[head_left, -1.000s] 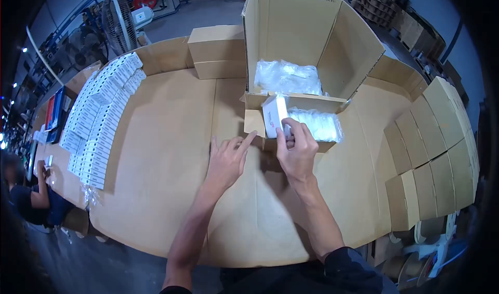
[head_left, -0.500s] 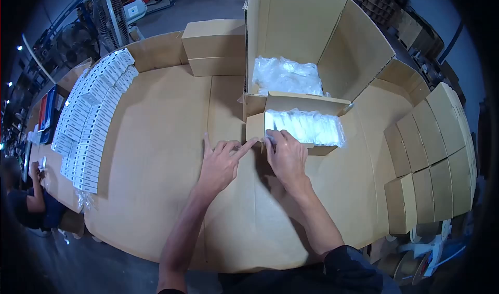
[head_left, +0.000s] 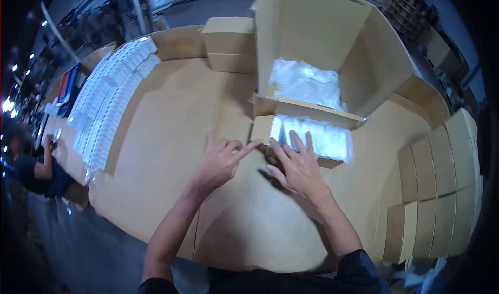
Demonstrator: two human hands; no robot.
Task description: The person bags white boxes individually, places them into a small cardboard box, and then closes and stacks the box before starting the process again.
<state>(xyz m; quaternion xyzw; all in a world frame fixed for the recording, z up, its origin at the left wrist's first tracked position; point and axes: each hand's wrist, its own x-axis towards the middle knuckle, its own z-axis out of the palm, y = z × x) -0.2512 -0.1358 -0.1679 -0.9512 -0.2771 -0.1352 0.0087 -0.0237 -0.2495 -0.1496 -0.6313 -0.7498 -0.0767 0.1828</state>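
My left hand [head_left: 222, 160] rests open on the cardboard-covered table [head_left: 171, 138], its forefinger pointing at the left flap of a small brown carton [head_left: 262, 129]. My right hand [head_left: 297, 165] lies with spread fingers on the near edge of that carton, fingertips touching the plastic-wrapped white packs [head_left: 318, 136] inside. It holds nothing. Behind stands a large open carton [head_left: 332, 39] with a clear bag of white items [head_left: 305, 82] at its bottom.
Rows of small white boxes [head_left: 110, 94] lie along the table's left side. Two stacked brown boxes [head_left: 228, 43] sit at the back. Folded brown cartons [head_left: 439, 179] are stacked at the right. A seated person [head_left: 31, 164] is at the far left below the table.
One second ago my right hand held a small white box above the small carton. It set the box down among the packs, and the hand now lies open on the carton's edge.
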